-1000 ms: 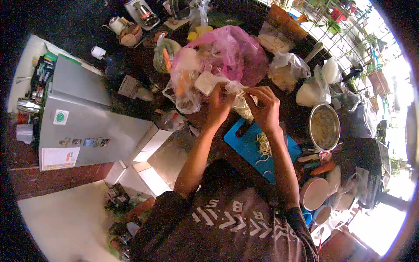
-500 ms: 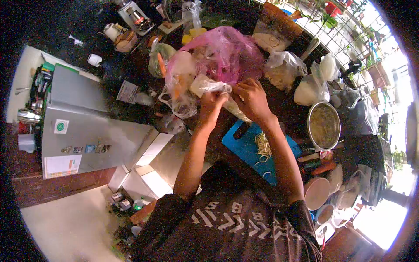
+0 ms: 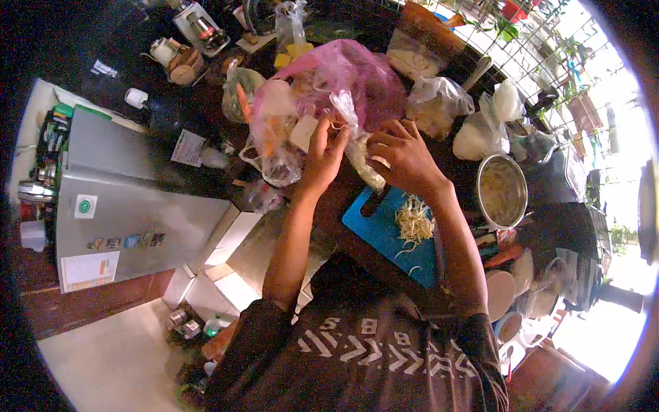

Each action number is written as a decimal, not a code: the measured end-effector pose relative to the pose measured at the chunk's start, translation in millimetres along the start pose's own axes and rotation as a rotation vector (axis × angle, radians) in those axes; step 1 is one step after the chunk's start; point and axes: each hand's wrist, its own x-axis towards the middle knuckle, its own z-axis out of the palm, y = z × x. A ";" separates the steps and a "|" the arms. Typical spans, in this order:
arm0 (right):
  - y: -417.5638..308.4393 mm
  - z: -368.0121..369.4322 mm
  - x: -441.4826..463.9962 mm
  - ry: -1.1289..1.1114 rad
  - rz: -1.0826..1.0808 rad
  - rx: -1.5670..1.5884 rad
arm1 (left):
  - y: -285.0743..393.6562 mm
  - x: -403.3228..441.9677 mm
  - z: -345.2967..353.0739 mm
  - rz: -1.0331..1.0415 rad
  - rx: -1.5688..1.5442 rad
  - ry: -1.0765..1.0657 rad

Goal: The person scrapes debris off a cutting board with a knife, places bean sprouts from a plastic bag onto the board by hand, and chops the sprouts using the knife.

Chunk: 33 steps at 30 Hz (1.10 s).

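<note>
A dark counter (image 3: 463, 172) carries a blue board (image 3: 374, 225) and metal bowl (image 3: 479, 189).

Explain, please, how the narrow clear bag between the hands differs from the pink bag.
The clear bag is small and narrow, while the pink bag is far larger. The clear bag stretches between the left hand and right hand; the pink bag spreads wide beyond them. Both are crinkled, see-through plastic.

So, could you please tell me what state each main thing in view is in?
Narrow clear bag: partly filled, neck bunched, between left hand and right hand.
Pale strands: loose, heaped, a few strays.
Blue cutting board: flat, partly covered.
Metal bowl: uncovered, with contents inside.
Pink bag: crumpled; mouth unclear.
Refrigerator: doors shut.
</note>
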 end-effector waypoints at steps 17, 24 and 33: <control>2.2 -3.0 -25.3 0.190 0.292 0.445 | 9.6 49.9 22.5 0.185 0.082 -0.333; 1.9 -10.7 -4.5 0.199 0.547 0.527 | -3.5 58.5 21.5 0.244 0.074 -0.345; 2.4 -17.7 23.1 0.108 0.494 0.578 | -45.8 68.9 18.7 0.085 -0.027 -0.291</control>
